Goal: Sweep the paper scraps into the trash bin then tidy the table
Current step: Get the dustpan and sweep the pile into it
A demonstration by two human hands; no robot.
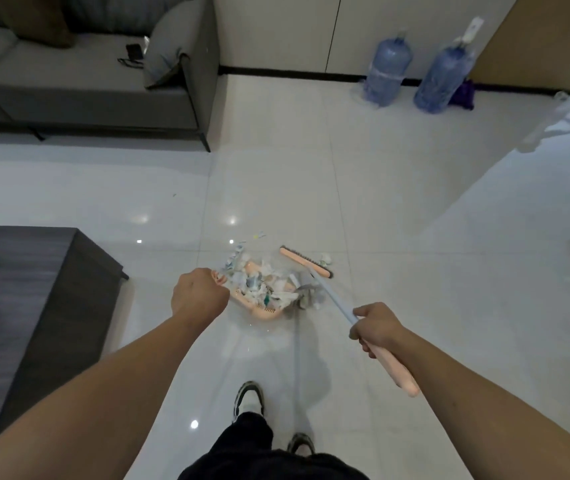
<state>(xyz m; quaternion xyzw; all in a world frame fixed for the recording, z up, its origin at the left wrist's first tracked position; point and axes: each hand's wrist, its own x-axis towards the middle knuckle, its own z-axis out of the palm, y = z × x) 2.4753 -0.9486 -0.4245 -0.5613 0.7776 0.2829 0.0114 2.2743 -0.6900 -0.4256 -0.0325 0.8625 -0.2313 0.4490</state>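
The paper scraps lay heaped in the pink dustpan, just beyond the left hand, which gripped its handle. The right hand held the broom by its shaft, head resting past the pan. A few scraps lay outside; tilting the overfull pan could likely spill more.

The white tiled floor bears a scrap-filled dustpan, a broom head and two water jugs.

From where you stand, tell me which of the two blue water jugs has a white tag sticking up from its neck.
The right-hand water jug, nearer the wooden panel; the left jug shows no such tag.
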